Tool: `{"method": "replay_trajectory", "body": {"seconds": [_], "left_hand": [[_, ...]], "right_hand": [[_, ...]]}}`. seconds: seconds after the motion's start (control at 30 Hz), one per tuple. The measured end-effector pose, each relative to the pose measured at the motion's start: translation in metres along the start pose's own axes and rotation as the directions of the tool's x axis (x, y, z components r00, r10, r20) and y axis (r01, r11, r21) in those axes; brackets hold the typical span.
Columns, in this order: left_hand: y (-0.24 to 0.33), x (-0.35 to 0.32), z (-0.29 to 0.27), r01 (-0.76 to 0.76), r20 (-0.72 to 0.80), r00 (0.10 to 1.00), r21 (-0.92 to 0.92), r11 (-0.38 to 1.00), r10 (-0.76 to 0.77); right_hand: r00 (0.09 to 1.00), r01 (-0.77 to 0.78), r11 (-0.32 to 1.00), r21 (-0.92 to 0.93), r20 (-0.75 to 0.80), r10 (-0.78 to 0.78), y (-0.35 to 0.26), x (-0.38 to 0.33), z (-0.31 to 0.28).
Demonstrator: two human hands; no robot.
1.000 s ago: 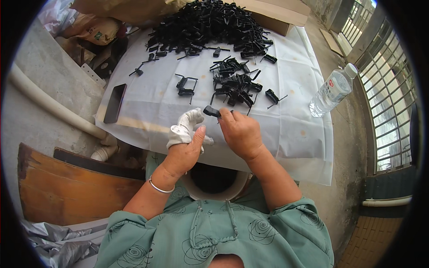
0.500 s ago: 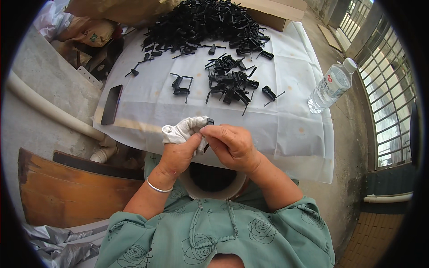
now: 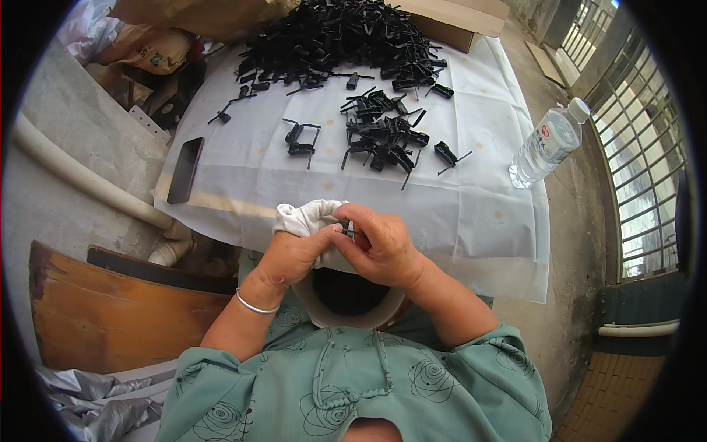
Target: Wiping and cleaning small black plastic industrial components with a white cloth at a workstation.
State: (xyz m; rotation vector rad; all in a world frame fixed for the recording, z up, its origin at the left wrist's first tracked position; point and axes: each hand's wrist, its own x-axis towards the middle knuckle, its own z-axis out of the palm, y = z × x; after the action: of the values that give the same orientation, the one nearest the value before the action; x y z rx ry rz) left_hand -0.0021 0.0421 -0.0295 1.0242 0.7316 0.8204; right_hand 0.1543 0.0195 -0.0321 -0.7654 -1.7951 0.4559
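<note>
My left hand (image 3: 283, 259) and my right hand (image 3: 384, 247) meet over the table's near edge. White cloth (image 3: 303, 218) covers the left fingers; I cannot tell whether it is a glove or a loose rag. A small black plastic part (image 3: 347, 227) is pinched between both hands, mostly hidden by the fingers. Beneath them stands a pale bucket (image 3: 384, 311) with a dark inside. Beyond the hands lies a small heap of black plastic parts with thin arms (image 3: 383, 132). Single such parts lie to its left (image 3: 300, 147) and right (image 3: 446, 154).
A large pile of black parts (image 3: 339, 40) fills the table's far end, beside a cardboard box (image 3: 456, 33). A phone (image 3: 185, 171) lies at the left edge of the white plastic sheet (image 3: 243, 199). A clear water bottle (image 3: 546, 146) stands at the right edge.
My right fingers have shifted and now cover most of the black part, which stuck up above the cloth earlier. Both hands have come slightly closer together.
</note>
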Motion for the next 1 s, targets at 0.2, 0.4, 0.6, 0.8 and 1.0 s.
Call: {"method": "replay_trajectory", "body": {"seconds": [0.2,0.4,0.6,0.8,1.0], "left_hand": [[0.0,-0.006,0.008,-0.133,0.002,0.991,0.157,0.979,0.134],[0.006,-0.013,0.012,-0.122,-0.142,0.969,0.428,0.896,0.2],[-0.003,-0.009,0.011,-0.332,-0.016,0.873,0.712,0.619,0.487],[-0.007,-0.009,0.009,-0.299,-0.008,0.879,0.769,0.565,0.476],[0.003,-0.006,-0.003,-0.296,-0.105,0.926,0.393,0.871,0.363]], "right_hand": [[0.86,-0.498,0.837,0.227,0.002,0.51,0.013,-0.001,-0.001],[0.889,-0.43,0.898,0.091,0.22,0.403,0.004,0.004,-0.011],[0.841,-0.54,0.804,0.249,0.202,0.503,0.016,-0.006,0.007],[0.765,-0.644,0.703,0.302,0.26,0.589,0.023,-0.01,0.014],[0.832,-0.489,0.868,-0.085,0.255,0.493,0.008,0.005,-0.02]]}}
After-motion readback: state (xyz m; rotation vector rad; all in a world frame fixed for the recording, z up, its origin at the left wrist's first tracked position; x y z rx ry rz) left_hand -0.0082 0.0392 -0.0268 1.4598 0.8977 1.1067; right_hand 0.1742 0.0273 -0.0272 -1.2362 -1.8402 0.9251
